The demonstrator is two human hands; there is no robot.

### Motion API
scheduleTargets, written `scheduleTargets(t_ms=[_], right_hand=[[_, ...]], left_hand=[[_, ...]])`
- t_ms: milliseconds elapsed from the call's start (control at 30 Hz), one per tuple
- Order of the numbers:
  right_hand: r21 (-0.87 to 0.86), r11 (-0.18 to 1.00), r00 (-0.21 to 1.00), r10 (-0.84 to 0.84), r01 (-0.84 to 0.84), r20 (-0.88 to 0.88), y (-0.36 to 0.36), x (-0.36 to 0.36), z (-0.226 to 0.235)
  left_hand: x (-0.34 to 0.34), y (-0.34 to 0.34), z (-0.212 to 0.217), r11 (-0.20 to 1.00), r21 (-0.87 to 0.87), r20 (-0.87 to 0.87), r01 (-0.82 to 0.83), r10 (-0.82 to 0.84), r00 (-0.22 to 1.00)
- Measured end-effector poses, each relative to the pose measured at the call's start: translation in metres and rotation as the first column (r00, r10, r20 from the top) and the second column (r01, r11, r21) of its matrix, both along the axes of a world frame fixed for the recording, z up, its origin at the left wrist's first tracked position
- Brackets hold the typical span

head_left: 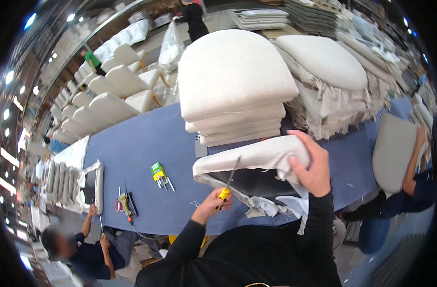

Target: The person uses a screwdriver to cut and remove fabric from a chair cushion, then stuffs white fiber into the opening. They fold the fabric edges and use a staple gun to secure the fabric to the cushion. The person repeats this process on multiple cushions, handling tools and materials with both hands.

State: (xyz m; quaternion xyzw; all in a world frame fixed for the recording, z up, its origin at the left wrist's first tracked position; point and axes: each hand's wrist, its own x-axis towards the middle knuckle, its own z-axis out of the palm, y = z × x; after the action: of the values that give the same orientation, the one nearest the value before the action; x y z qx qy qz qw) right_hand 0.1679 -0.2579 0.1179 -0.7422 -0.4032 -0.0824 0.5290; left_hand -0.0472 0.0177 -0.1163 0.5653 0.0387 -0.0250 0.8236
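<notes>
My left hand (212,204) is closed round the yellow handle of a screwdriver (234,171), its long thin shaft pointing up and away over the cushion. A chair seat cushion (249,154) in pale cream fabric stands tilted on the table in front of me, its dark underside (256,184) facing me. Loose fabric edges and white lining hang from its near side. My right hand (314,165) grips the cushion's right end, thumb on the near face and fingers over the top edge. The screwdriver's tip shows in front of the pale fabric; whether it touches is unclear.
The blue-covered table (147,138) bears a stack of cream cushions (237,76), a phone (201,147), a green-yellow box (158,173), a staple gun (127,205) with a hose, and red-handled scissors (118,203). Co-workers handle cushions at left and right. Chairs (113,88) stand beyond.
</notes>
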Motion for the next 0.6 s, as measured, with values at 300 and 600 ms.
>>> scheduleTargets(t_ms=[300,600], right_hand=[[-0.037,0.991,0.992,-0.124,0.126,0.036,0.015,0.028,-0.015],[-0.077,0.987,0.954,-0.112,0.138,0.279,0.039,0.016,-0.008]], left_hand=[[-0.205,-0.057,-0.134,-0.018,-0.119,-0.855,-0.993,0.510,0.093],[-0.163,-0.065,-0.155,0.422,0.802,-0.268,-0.422,0.886,0.378]])
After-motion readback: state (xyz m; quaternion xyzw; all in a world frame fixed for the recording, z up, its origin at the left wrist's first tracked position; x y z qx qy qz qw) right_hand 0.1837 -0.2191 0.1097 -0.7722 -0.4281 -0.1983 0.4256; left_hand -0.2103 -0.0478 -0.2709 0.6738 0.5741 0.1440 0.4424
